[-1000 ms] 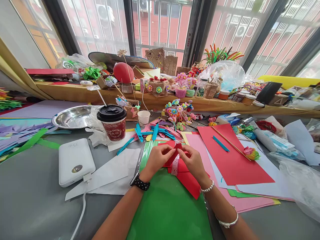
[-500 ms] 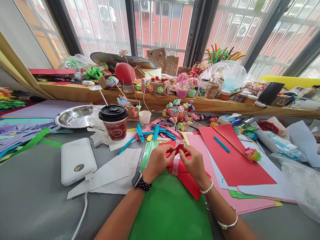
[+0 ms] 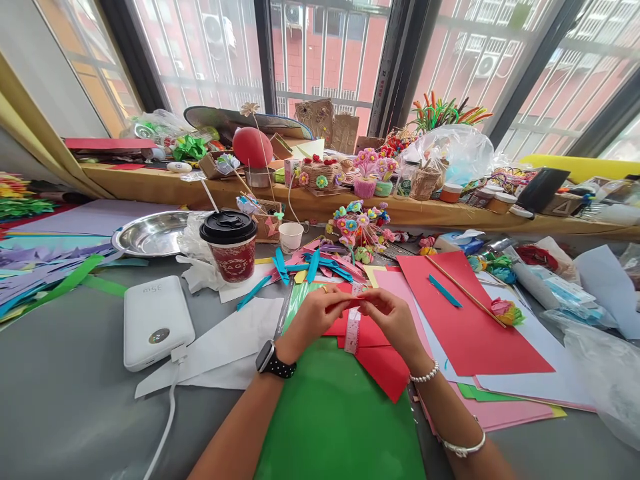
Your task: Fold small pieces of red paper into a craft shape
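Between the fingertips of both hands is a small piece of red paper point(image 3: 356, 298), mostly hidden by the fingers. My left hand point(image 3: 320, 315) pinches its left end, a ring on one finger and a dark watch at the wrist. My right hand point(image 3: 393, 320) pinches the other end, with a beaded bracelet below it. Under the hands lie larger red paper pieces point(image 3: 383, 373), one slanting down to the right. A pink patterned ruler point(image 3: 353, 332) rests on them, partly covered by the hands. All this sits on a shiny green sheet point(image 3: 340, 413).
On the left are a white power bank point(image 3: 157, 323) with a cable, a lidded coffee cup point(image 3: 231, 247) and a metal plate point(image 3: 150, 233). Red card point(image 3: 475, 320) and a stick with a paper flower point(image 3: 506, 311) lie right. Blue paper strips point(image 3: 313, 265) sit beyond the hands.
The wrists have spread slightly apart, and the red paper piece between the fingertips now appears flatter and nearly edge-on. Both hands keep their pinch.
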A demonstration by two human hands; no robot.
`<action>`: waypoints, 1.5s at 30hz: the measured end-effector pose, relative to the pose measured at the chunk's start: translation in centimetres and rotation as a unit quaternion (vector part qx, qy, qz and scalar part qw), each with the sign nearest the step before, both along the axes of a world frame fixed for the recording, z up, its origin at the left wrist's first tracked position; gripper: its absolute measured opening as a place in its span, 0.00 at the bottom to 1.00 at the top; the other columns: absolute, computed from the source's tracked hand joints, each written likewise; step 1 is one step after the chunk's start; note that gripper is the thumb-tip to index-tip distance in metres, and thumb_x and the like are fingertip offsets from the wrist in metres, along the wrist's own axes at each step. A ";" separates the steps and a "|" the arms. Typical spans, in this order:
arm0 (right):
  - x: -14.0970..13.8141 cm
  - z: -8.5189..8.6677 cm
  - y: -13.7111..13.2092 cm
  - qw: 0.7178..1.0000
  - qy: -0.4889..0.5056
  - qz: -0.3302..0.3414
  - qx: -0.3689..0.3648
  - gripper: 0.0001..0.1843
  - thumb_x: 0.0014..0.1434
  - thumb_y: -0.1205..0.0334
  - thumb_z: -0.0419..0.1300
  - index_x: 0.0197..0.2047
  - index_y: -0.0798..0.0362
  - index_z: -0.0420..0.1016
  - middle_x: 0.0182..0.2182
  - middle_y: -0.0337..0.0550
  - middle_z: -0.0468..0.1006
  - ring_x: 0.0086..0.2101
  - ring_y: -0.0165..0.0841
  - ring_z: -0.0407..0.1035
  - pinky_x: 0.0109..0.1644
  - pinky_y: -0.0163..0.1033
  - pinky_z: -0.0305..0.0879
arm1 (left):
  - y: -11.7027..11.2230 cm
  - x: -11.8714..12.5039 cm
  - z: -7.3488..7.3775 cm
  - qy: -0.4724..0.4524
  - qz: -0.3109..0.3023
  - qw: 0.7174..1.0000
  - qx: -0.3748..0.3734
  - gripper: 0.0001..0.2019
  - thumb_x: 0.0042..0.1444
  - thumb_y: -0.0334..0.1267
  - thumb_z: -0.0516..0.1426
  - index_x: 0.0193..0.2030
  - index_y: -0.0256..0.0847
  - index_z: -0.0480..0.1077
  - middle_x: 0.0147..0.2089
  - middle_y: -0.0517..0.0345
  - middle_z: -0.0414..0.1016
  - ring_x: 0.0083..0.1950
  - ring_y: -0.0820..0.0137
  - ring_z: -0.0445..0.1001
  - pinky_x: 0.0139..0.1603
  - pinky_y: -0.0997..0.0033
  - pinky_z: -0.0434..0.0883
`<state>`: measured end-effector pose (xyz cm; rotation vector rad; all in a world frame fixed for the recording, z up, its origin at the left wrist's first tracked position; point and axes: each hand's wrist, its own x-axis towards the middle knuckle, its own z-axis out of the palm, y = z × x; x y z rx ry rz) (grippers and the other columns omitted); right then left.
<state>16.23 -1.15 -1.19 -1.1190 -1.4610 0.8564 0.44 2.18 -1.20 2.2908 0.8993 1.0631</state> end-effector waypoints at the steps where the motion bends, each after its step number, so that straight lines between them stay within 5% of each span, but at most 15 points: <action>1: 0.0 0.1 0.0 1.000 0.010 0.005 -0.009 0.06 0.49 0.66 0.54 0.32 0.54 0.70 0.29 0.42 0.74 0.30 0.32 0.70 0.35 0.37 0.68 | 0.0 0.0 0.2 -0.005 -0.003 1.000 -0.029 0.10 0.52 0.35 0.49 0.38 0.40 0.70 0.25 0.58 0.67 0.27 0.75 0.66 0.30 0.76 0.64; 6: 0.3 -0.1 0.1 0.998 0.020 0.033 -0.043 0.07 0.49 0.66 0.54 0.32 0.56 0.71 0.28 0.43 0.75 0.28 0.32 0.71 0.34 0.37 0.69 | 0.0 -0.2 0.7 -0.038 -0.044 0.980 -0.190 0.12 0.50 0.39 0.50 0.35 0.37 0.71 0.29 0.56 0.72 0.25 0.75 0.67 0.26 0.78 0.64; 11: 0.6 -0.1 0.1 0.995 -0.086 0.048 -0.020 0.08 0.49 0.64 0.54 0.33 0.55 0.70 0.28 0.43 0.75 0.28 0.32 0.71 0.31 0.36 0.68 | 0.3 -0.5 0.4 -0.014 -0.046 0.971 -0.232 0.11 0.49 0.37 0.50 0.33 0.36 0.71 0.28 0.56 0.73 0.23 0.76 0.65 0.23 0.79 0.62; 18: 0.4 0.8 -0.4 0.978 -0.186 0.091 0.020 0.09 0.50 0.62 0.54 0.36 0.53 0.71 0.31 0.42 0.75 0.30 0.30 0.69 0.31 0.33 0.66 | 0.3 -1.0 0.5 0.045 -0.055 0.978 -0.197 0.11 0.49 0.36 0.49 0.26 0.35 0.71 0.21 0.61 0.69 0.23 0.77 0.61 0.23 0.81 0.57; 27: 0.2 -0.1 -0.1 0.959 -0.270 0.073 0.042 0.10 0.53 0.60 0.52 0.34 0.54 0.71 0.26 0.41 0.74 0.25 0.28 0.66 0.28 0.32 0.62 | 0.4 -1.1 0.1 0.081 -0.066 0.973 -0.204 0.14 0.50 0.40 0.48 0.23 0.34 0.69 0.17 0.64 0.62 0.19 0.79 0.54 0.19 0.80 0.51; 45: -0.4 -0.4 -0.2 0.948 -0.300 0.095 0.035 0.12 0.53 0.57 0.51 0.30 0.53 0.73 0.21 0.39 0.72 0.21 0.27 0.61 0.23 0.31 0.57 | 0.3 -1.3 0.2 0.127 -0.070 0.969 -0.198 0.12 0.49 0.37 0.48 0.22 0.35 0.67 0.17 0.64 0.63 0.20 0.78 0.58 0.19 0.80 0.52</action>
